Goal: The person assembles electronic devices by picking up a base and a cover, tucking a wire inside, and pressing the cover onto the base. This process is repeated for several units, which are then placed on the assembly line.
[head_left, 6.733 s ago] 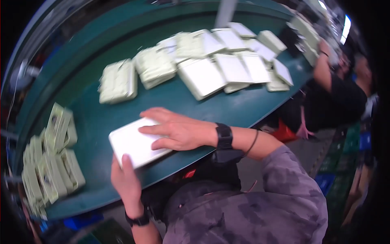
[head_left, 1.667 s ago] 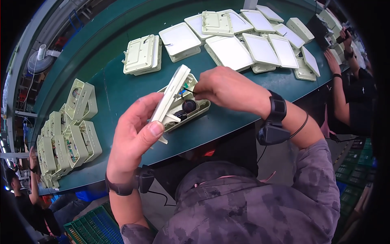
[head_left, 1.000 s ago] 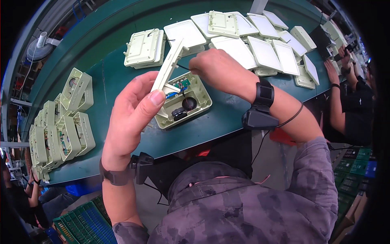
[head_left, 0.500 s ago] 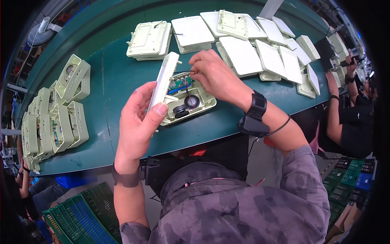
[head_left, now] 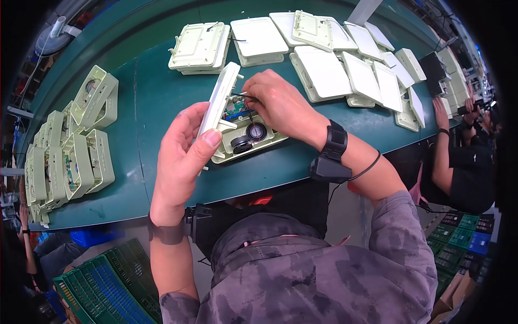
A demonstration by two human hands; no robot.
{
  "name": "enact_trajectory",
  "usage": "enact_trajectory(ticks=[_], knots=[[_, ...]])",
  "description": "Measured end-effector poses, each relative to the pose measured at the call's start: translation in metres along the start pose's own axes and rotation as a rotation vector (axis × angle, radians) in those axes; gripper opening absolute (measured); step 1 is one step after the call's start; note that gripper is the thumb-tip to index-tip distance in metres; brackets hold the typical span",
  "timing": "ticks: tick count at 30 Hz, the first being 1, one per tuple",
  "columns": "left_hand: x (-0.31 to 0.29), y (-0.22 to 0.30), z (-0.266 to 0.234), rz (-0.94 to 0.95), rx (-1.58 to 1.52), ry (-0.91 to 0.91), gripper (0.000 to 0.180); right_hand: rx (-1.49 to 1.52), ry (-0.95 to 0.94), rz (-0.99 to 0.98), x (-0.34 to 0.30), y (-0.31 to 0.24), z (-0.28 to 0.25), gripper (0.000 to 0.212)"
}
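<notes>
On the near edge of the green table we've got an opened pale-green casing, and both hands are busy with it. Our left hand is closed around the lid, thumb pressed on its lower end, holding it tilted up on edge, probably so the insides stay exposed. The base lies flat on the table just right of that hand, with two round black parts and a small circuit board showing. Our right hand hovers over the base's far end, fingers pinched on a thin black wire that runs down into it; can't really tell what the wire connects to. More closed casings are stacked at the far side, open ones stand in a row at far left, likely sorted by stage.
</notes>
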State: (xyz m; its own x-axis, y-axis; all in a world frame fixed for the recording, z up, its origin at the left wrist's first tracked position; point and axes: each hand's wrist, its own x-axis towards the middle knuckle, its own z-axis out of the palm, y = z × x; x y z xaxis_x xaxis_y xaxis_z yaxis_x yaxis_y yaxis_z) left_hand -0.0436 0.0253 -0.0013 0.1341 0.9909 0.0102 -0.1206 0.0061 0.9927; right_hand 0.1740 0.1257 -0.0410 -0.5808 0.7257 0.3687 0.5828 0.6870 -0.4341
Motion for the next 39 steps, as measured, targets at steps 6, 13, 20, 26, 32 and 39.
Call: enact_trajectory(ticks=[6,13,20,26,32,39], knots=[[-0.002,-0.002,0.000,0.015,0.008,0.007,0.062,-0.042,0.022,-0.100,-0.001,0.001,0.001,0.009],[0.001,-0.002,-0.004,-0.010,-0.033,0.008,0.062,0.046,-0.049,-0.070,0.005,0.003,0.001,0.007],[0.001,0.003,-0.003,-0.027,-0.059,0.028,0.064,0.077,-0.089,0.029,0.005,-0.003,0.003,0.009],[0.011,0.016,-0.008,-0.109,0.060,-0.046,0.066,0.138,-0.113,0.076,0.005,0.004,-0.020,0.017],[0.033,0.053,-0.006,-0.103,0.529,-0.085,0.073,0.693,-0.185,0.221,0.021,-0.012,-0.106,0.030],[0.046,0.059,0.010,0.571,1.373,-0.250,0.081,0.028,-0.484,-0.103,0.028,-0.024,-0.115,0.049]])
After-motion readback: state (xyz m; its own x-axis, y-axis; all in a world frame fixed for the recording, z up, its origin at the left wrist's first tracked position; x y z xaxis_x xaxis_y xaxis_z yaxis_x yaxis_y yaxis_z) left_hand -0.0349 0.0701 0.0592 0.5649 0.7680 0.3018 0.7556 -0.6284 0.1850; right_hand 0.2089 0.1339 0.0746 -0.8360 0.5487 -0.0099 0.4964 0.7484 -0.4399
